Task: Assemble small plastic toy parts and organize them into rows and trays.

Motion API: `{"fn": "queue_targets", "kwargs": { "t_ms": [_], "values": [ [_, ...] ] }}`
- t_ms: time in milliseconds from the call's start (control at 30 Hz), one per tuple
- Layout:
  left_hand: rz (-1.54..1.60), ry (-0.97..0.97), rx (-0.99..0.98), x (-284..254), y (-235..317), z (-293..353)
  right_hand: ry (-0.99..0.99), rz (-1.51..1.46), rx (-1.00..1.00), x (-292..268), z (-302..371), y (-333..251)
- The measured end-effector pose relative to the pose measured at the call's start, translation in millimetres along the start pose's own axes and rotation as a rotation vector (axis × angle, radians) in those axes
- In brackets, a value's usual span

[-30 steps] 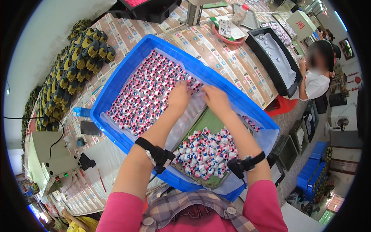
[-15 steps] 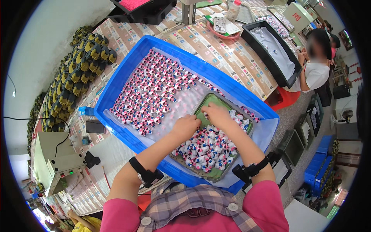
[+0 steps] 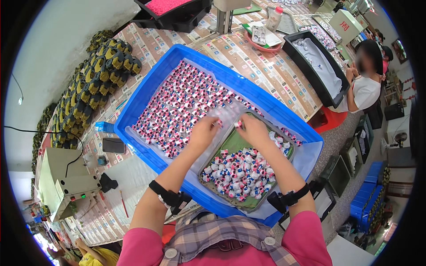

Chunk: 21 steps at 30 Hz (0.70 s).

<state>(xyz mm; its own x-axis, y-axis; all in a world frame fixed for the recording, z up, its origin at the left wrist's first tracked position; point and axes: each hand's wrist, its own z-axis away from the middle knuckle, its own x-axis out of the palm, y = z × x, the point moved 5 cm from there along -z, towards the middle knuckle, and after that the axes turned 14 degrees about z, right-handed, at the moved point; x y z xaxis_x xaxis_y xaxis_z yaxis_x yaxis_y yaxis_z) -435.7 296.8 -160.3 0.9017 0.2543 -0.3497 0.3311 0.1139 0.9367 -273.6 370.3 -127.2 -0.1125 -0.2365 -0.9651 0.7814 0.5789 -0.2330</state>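
A large blue plastic bin [image 3: 144, 91], lined with clear sheet, lies before me. Rows of small pink, white and blue toy figurines [image 3: 175, 108] cover its left and far part. Inside its right side rests a green tray [image 3: 231, 144] with a loose pile of the same figurines [image 3: 239, 175]. My left hand [image 3: 203, 133] pinches one figurine at its fingertips, just left of the tray, over the sheet. Above the tray's far left corner, my right hand [image 3: 255, 131] pinches another figurine between thumb and fingers.
Stacked black-and-yellow parts [image 3: 95, 77] line the left wall. A phone [image 3: 113, 145] and a beige machine [image 3: 66, 186] are left of the bin. At the right are a black tray [image 3: 315, 66] and a seated person in white [image 3: 366, 86]. A pink basket [image 3: 262, 46] stands farther back.
My left hand has left the tray's edge and moved up and slightly left over the sheet, a figurine now showing in it. My right hand has shifted slightly right. The whole view has shifted a little.
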Motion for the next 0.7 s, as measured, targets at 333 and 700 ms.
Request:
{"fn": "queue_targets", "kwargs": {
  "t_ms": [333, 700],
  "values": [
    [-0.473, 0.256, 0.259, -3, -3, -26, 0.273, 0.252, -0.233, 36, -73, -48],
    [-0.469, 0.268, 0.289, -6, 8, -20, 0.280, 0.206, -0.205, 24, -65, -45]
  ]
}}
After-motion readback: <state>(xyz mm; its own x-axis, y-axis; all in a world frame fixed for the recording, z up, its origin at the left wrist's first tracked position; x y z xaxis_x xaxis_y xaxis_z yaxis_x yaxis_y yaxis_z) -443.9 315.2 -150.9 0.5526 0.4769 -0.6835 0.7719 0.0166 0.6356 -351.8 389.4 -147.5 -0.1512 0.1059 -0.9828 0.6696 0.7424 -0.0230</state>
